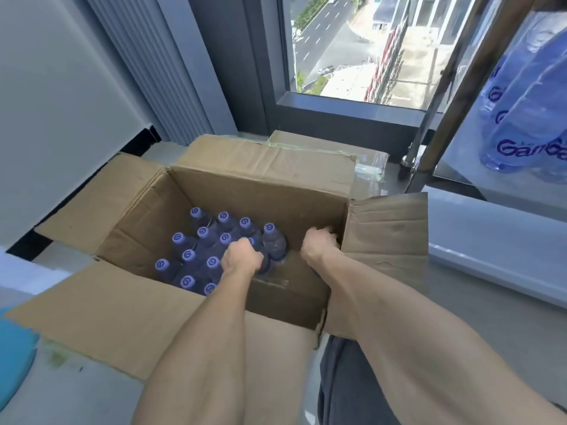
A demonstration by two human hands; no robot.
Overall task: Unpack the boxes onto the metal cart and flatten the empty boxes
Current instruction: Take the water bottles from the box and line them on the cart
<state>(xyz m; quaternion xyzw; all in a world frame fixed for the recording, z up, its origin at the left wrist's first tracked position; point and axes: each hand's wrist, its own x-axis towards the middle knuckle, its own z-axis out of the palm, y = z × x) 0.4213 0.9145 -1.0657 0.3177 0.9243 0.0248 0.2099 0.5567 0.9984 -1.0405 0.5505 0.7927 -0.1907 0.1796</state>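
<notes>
Cardboard box (254, 191) at frame centre, 4 flaps open, purple-capped bottles (196, 256) packed in its left part. Left hand (242, 259) curled around a bottle top inside. Right hand (319, 245) grips the box's right wall. Metal cart (441, 96) at upper right, carrying wrapped bottles (521, 111).

Window (362, 47) ahead, dark frame (260, 62), reaching close to the pale floor (491, 271) — daylight, street and buildings far below. Left: white wall (46, 87) with black skirting (27, 245); ribbed grey panel (144, 65) beside the window. Teal object (13, 357), lower left, unidentified.
</notes>
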